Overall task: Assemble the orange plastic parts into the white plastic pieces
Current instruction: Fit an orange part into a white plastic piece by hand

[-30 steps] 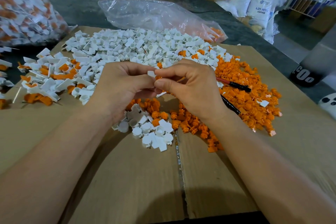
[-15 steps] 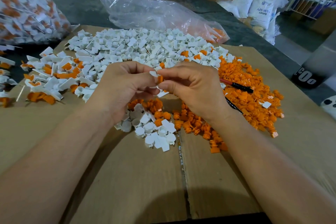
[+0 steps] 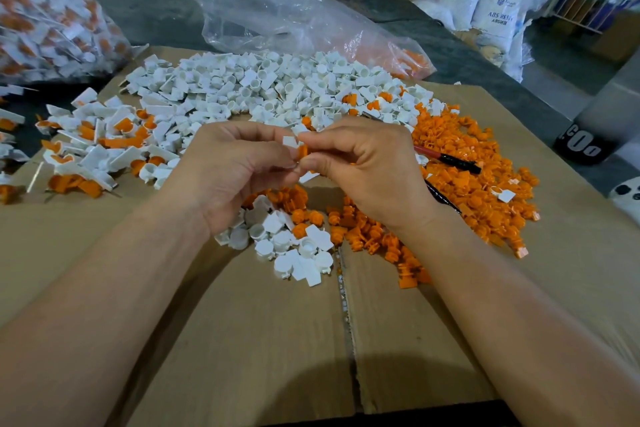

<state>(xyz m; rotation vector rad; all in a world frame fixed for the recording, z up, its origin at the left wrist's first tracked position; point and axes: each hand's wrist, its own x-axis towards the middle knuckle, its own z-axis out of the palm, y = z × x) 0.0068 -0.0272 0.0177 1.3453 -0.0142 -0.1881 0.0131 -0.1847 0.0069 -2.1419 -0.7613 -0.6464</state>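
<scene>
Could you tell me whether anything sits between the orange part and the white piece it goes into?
Nothing visible: the orange part sits directly against the white piece, pinched between left hand and right hand.

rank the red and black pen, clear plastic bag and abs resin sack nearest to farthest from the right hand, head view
1. red and black pen, just past the right hand
2. clear plastic bag, behind white pieces
3. abs resin sack, far right

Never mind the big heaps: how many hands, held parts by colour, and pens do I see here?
Hands: 2, left hand and right hand
Held white piece: 1
Held orange part: 1
Pens: 2, red-and-black pen and black pen
Total: 6
</scene>
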